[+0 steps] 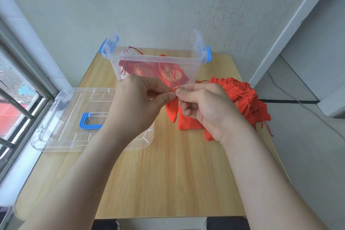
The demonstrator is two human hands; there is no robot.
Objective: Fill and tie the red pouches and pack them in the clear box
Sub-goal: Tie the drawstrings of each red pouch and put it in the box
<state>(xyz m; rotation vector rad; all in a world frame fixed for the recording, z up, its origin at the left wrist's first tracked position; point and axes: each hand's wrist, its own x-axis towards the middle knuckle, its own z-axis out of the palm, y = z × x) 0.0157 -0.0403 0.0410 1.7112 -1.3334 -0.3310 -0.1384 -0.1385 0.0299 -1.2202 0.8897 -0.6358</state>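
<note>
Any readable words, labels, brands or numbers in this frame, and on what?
None can be read.
Gold round emblem on a red pouch in the clear box: may hold characters, too blurred to read.
Lid: no lettering shows.

Your surface (168, 173) is a light wood-grain top with rounded corners. At its far edge stands the clear box (155, 58) — blue latches (209, 56) at both ends, lid off. The clear lid (61, 117) lies flat at the left, with a blue handle (87, 123), its left side overhanging the edge. At the right sits a pile of red pouches (242, 95); just beside it lies a flat red pouch (188, 123) — partly hidden.
</note>
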